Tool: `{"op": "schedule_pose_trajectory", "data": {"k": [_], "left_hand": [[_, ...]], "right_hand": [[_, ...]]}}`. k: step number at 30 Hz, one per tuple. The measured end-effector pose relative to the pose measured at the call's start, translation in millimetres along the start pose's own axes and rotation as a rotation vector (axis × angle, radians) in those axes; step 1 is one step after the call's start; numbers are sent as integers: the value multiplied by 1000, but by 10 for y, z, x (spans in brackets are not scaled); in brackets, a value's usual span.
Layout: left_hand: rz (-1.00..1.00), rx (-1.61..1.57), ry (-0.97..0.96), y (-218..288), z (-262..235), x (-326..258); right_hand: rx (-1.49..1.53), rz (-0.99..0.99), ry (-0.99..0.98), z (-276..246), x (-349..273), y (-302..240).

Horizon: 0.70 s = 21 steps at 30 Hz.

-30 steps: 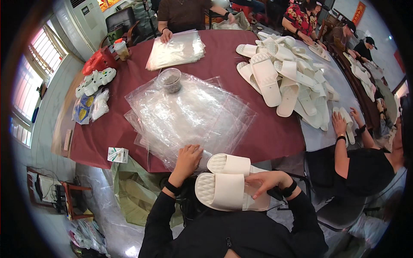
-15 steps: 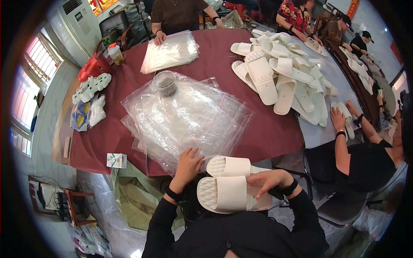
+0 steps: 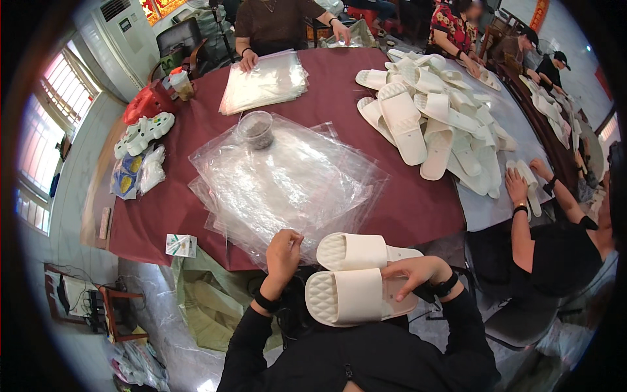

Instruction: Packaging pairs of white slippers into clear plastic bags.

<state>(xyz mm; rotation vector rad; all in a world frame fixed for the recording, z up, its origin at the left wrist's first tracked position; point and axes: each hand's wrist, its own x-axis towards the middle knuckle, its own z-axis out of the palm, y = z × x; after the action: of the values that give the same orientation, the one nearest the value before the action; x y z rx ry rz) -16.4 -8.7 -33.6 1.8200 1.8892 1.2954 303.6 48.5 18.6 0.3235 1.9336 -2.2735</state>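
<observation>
My right hand grips a pair of off-white slide slippers by their heel ends, thumb on top. The nearer slipper and the farther slipper lie side by side above my lap, toes to the left. At the near edge of a spread stack of clear plastic bags, my left hand is raised with its fingers curled and the fingertips drawn together. Whether a bag's edge is between those fingertips is hidden. A round clear tub with dark grey contents stands on the bags.
A heap of white slippers covers the table's right side. Across the dark red cloth, a person rests a hand on another bag stack. Co-workers handle slippers at right. A small box sits at the near left edge.
My left hand has lifted from lying spread on the bags and curled its fingers. The slippers stay in my right hand. The whole view has shifted slightly.
</observation>
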Motion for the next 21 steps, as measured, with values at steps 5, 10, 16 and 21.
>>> {"op": "schedule_pose_trajectory", "data": {"k": [5, 10, 16, 21], "left_hand": [[-211, -120, -4, -116, -34, 26], [-367, -326, -3, 5, -141, 128], [-413, -391, -33, 57, -237, 178], [-106, -28, 5, 70, -208, 101]], "right_hand": [[6, -20, -13, -21, 25, 34], [24, -6, -29, -28, 34, -5], [-152, 15, -70, -132, 88, -153], [-293, -85, 33, -247, 248, -353]]}}
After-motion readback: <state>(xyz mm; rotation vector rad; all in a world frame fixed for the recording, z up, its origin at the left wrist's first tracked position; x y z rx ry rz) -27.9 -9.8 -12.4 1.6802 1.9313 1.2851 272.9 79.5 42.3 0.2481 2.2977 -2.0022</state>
